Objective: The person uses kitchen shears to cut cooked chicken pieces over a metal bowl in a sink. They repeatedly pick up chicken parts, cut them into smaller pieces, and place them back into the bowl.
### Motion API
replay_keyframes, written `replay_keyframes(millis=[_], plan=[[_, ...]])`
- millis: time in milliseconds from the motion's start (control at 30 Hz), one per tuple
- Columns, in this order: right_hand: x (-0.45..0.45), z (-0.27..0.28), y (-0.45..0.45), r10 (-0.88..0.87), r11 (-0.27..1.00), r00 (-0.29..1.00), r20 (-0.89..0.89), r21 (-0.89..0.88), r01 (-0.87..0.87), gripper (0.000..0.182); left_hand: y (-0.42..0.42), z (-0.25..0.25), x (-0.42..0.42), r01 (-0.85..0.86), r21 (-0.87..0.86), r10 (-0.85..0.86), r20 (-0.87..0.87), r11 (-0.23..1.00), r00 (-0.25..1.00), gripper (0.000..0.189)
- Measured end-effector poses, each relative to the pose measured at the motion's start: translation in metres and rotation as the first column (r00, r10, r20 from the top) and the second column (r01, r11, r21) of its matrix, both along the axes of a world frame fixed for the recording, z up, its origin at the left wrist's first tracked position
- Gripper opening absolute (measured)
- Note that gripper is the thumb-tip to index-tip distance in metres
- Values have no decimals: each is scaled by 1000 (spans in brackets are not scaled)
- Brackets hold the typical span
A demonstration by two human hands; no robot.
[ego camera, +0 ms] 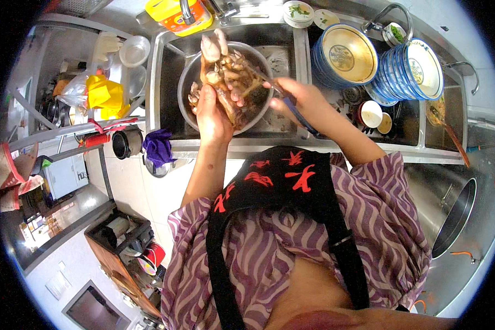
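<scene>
My left hand [214, 113] grips a piece of brown, cooked-looking meat [227, 99], with pale rounded ends near it, over a round metal basin [182, 95]. The basin stands in the left bay of a steel sink [278, 62] and holds dark liquid and more clustered pieces that look like poultry feet [241, 68]. My right hand [299, 97] is closed around dark-handled scissors [293, 108], whose blades point up and left towards the pieces at the basin's right side. Whether the blades touch the meat is blurred.
Stacked blue-rimmed bowls [342, 57] and more bowls [423, 72] fill the right bay. Small plates [298, 14] and a yellow container [179, 16] stand along the back edge by the taps. A purple cloth [159, 148] hangs left of the sink front. A large steel pot [449, 214] is at right.
</scene>
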State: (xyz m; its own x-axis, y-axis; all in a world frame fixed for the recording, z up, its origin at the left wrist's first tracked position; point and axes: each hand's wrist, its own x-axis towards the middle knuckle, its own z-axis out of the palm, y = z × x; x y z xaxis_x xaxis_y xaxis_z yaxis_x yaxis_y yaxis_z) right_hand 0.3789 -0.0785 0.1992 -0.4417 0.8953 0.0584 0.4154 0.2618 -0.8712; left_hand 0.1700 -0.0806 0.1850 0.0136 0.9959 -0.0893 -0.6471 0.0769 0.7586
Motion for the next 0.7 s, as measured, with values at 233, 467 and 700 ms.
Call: replay_keyframes(millis=[233, 467, 700], plan=[[-9, -17, 12, -201, 869, 978, -52, 452, 202, 45, -5, -1, 6, -2, -39, 5, 60, 999, 998, 28], [-48, -36, 27, -464, 880, 629, -623, -402, 251, 47, -11, -38, 40, -17, 93, 57, -442, 996, 895, 30], [-38, -41, 28, -407, 847, 699, -588, -529, 48, 40, -16, -50, 27, -4, 152, 123, -781, 988, 612, 45]])
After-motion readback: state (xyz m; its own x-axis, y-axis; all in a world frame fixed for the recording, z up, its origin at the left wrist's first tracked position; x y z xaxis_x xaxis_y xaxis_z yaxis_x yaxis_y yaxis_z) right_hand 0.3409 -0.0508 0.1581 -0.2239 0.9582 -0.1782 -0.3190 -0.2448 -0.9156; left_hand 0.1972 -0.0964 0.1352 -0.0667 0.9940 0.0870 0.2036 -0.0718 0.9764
